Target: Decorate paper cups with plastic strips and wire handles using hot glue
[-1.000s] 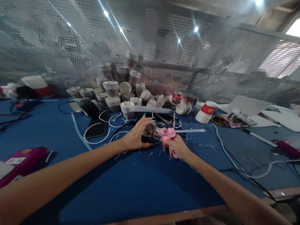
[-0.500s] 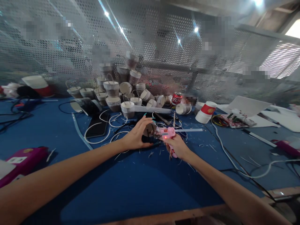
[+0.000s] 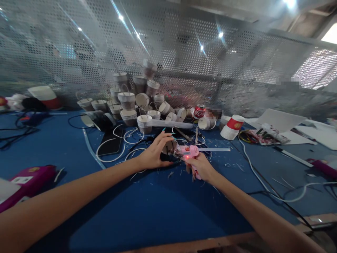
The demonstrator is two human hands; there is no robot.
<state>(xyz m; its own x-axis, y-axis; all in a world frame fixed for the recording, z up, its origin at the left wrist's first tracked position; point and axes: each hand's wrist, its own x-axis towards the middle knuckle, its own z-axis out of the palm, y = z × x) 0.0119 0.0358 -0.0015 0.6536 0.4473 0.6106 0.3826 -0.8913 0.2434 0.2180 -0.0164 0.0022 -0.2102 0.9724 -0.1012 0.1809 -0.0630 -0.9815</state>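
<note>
On its side, a small paper cup (image 3: 168, 150) is held by my left hand (image 3: 155, 151), thumb below and fingers curved over it. My right hand (image 3: 202, 166) is wrapped round the handle of a pink glue gun (image 3: 191, 151), whose small red light glows. A clear glue stick (image 3: 214, 149) juts from the gun's back toward the right. The gun's nozzle end points at the cup's opening; whether it touches the cup is too small to tell. Behind my hands stand several wrapped cups with wire handles (image 3: 127, 101), piled up.
A red can (image 3: 199, 111) and stacked white cups with a red sleeve (image 3: 232, 127) stand behind on the blue table (image 3: 147, 218). White wire loops and a black phone (image 3: 110, 141) lie left of centre. A purple box (image 3: 31, 182) is at left, a white cable (image 3: 252, 168) at right.
The glue gun and my right hand have shifted very slightly right and down. The whole view has moved a little; both grips are the same.
</note>
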